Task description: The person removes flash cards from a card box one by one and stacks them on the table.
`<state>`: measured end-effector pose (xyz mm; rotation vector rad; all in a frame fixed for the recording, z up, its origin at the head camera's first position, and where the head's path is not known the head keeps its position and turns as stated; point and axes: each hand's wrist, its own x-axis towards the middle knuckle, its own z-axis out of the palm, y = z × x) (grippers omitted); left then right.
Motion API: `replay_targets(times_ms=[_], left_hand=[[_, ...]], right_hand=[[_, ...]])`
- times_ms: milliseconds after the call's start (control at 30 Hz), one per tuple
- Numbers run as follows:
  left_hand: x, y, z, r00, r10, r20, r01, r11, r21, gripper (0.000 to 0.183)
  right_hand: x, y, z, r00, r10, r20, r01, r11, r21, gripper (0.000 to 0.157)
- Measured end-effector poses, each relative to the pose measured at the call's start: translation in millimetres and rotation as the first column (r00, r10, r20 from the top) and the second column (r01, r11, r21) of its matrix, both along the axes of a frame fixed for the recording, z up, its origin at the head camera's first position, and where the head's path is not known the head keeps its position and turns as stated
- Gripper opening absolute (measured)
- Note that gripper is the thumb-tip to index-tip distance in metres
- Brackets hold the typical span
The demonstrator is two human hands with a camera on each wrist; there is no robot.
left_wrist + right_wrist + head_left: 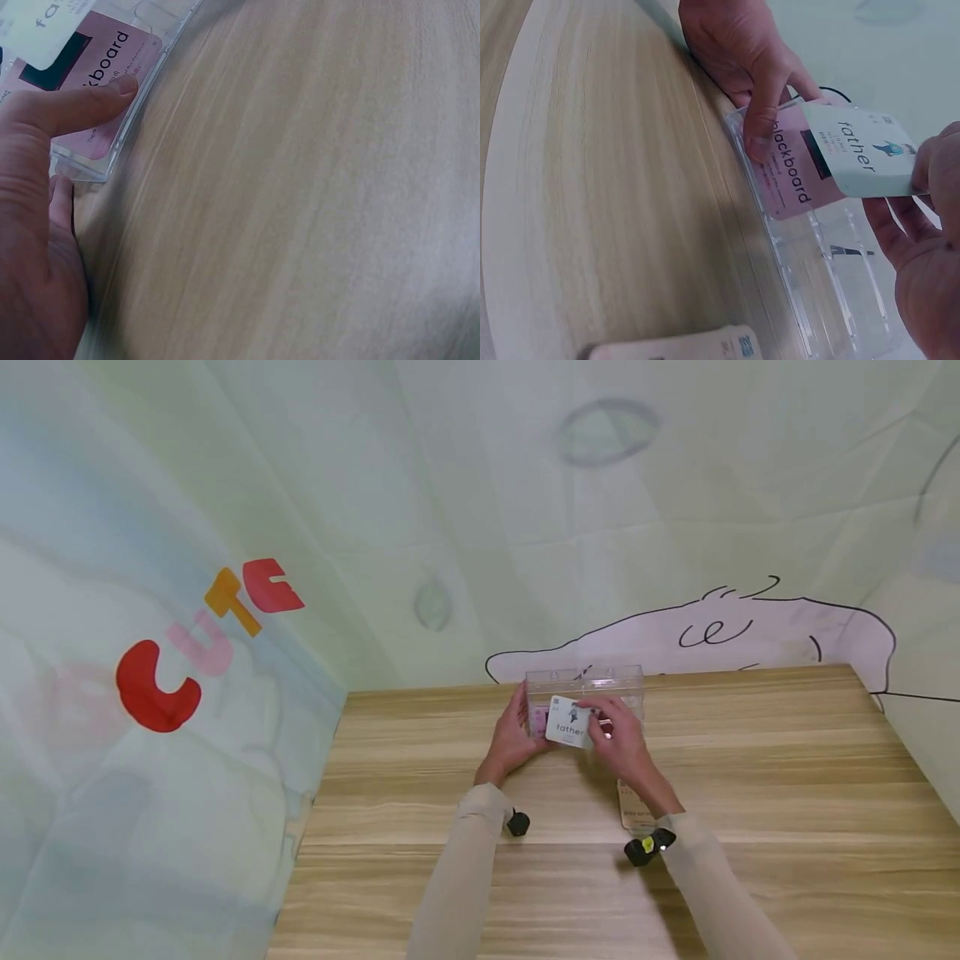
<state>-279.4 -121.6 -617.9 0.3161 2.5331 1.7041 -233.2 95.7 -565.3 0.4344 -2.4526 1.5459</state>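
My right hand (624, 745) pinches a pale mint-white card (855, 146) printed "father" with a small figure, by one edge. The card is tilted in front of the left side of a clear plastic card box (626, 681) with two compartments, at the table's back. Inside the left compartment stands a pink card (789, 166) reading "blackboard". My left hand (513, 740) grips the box's left end, its thumb pressed over the pink card and fingers around the side. The right compartment shows only clear plastic in the right wrist view.
An orange-tan card stack (633, 810) lies on the wooden table (420, 777), under the right forearm in the head view. A printed cloth backdrop (480, 527) hangs right behind the box, and another wall stands at left with "CUTE" letters (157, 693).
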Motion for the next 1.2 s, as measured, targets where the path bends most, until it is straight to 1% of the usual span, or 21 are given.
replay_targets(times_ms=[267,333,533,633,767,933,1033,1200], left_hand=[[1.2,1.0,3.8,1.0,0.002,0.001,-0.002,1.0,-0.025,0.12],[1.6,1.3,4.7,1.0,0.005,0.008,-0.005,1.0,-0.025,0.121],[1.9,1.3,5.7,1.0,0.01,0.023,-0.009,1.0,-0.029,0.124],[1.9,1.1,5.7,1.0,0.008,0.026,-0.007,1.0,-0.028,0.123],[1.6,0.5,5.3,1.0,0.005,0.029,-0.004,0.999,-0.034,0.124],[2.3,-0.7,6.5,0.999,-0.001,0.032,0.002,1.0,-0.03,0.125],[2.2,-1.5,6.5,0.999,-0.005,0.032,0.006,1.0,-0.029,0.126],[1.5,-2.8,5.4,1.0,-0.012,0.023,0.012,0.999,-0.03,0.126]], right_hand=[[1.7,13.8,6.4,0.994,0.059,0.092,-0.06,0.998,0.001,0.04],[3.0,18.5,9.1,0.992,0.073,0.098,-0.074,0.997,0.005,0.041],[9.8,38.2,13.8,0.991,0.11,0.072,-0.113,0.993,0.043,0.042],[14.3,49.3,15.3,0.988,0.124,0.088,-0.129,0.99,0.054,0.043],[20.8,63.7,16.1,0.982,0.134,0.13,-0.142,0.989,0.053,0.045],[30.3,79.5,14.8,0.976,0.146,0.163,-0.155,0.987,0.044,0.045],[35.1,86.6,13.2,0.973,0.143,0.183,-0.155,0.986,0.053,0.045],[44.1,96.7,9.0,0.961,0.145,0.236,-0.168,0.982,0.081,0.045]])
